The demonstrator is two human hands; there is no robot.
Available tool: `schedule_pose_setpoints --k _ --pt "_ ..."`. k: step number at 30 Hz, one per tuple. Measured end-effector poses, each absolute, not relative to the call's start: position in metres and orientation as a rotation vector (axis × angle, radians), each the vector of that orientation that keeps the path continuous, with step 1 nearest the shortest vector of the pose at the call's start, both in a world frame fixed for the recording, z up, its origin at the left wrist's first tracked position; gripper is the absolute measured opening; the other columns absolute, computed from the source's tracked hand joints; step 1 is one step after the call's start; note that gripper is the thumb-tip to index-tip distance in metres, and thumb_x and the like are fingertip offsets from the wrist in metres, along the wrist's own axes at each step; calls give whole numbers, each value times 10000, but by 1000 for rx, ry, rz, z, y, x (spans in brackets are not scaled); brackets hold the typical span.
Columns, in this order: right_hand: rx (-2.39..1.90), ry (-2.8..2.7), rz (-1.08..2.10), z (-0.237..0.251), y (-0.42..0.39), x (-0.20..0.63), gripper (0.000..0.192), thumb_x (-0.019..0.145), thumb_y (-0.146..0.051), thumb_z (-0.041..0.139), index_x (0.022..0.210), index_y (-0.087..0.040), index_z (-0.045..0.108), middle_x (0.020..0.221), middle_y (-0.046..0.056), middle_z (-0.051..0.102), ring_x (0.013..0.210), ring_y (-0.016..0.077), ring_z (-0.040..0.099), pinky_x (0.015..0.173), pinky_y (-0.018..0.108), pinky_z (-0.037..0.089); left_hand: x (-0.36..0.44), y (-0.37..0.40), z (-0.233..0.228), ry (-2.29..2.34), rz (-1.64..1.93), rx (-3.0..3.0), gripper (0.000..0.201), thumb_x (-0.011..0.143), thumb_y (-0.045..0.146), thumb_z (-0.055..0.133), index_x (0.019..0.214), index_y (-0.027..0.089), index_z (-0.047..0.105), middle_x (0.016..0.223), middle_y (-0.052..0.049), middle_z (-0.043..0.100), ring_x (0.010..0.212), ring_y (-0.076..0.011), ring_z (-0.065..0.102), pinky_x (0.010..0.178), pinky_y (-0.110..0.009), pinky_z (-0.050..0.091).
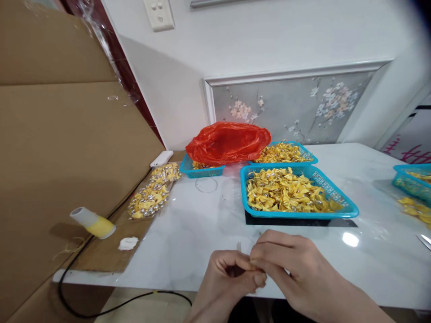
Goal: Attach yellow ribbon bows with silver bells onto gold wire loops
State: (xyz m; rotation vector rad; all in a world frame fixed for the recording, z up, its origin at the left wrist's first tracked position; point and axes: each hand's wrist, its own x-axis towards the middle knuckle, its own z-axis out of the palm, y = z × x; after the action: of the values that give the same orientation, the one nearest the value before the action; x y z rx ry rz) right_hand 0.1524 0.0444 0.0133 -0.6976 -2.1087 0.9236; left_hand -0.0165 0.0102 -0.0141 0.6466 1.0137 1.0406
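Note:
My left hand and my right hand meet at the near edge of the white table. Together their fingertips pinch a small yellow piece, mostly hidden by the fingers. A thin pale strip sticks up just above my left hand. Right behind the hands stands a blue basket filled with several small yellow folded pieces.
Two more blue baskets sit further back, one under a red plastic bag. Another blue basket is at the right edge. Cardboard, a yellow thread spool, bagged yellow pieces and a black cable lie left.

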Motion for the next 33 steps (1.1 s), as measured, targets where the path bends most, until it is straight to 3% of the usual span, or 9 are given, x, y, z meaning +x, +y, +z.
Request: schedule_pose_setpoints --k 9,17,21,26,33 --pt "-713 -2083 909 8 48 154 251 938 -16 415 910 -164 616 848 23 596 750 116 565 663 220 443 -13 19 -10 1028 1120 624 296 523 149 932 538 124 637 597 11 666 579 -71 557 585 -168 415" --pt "-783 -2054 961 6 46 159 239 972 -57 434 930 -175 637 858 27 602 741 113 585 661 219 454 -21 20 -6 1002 1121 677 355 556 209 933 543 137 586 610 25 641 559 -57 510 548 -160 385" --pt "-789 -2054 960 7 47 159 254 951 -22 428 904 -176 626 851 20 601 748 111 582 670 214 447 -25 17 -9 955 1009 733 315 612 321 911 567 144 654 618 2 666 549 -64 523 564 -177 408" --pt "-754 -2087 981 3 48 161 252 955 -24 430 909 -185 619 861 14 601 759 111 580 667 215 436 -33 15 -10 905 777 840 317 737 419 817 752 102 807 655 -94 713 578 -115 601 601 -224 464" --pt "-758 -2054 996 3 46 160 255 936 -2 440 926 -193 609 876 3 599 765 96 581 681 201 443 -33 11 -16 992 929 828 91 701 210 853 656 178 781 756 -31 763 694 -96 626 667 -178 451"
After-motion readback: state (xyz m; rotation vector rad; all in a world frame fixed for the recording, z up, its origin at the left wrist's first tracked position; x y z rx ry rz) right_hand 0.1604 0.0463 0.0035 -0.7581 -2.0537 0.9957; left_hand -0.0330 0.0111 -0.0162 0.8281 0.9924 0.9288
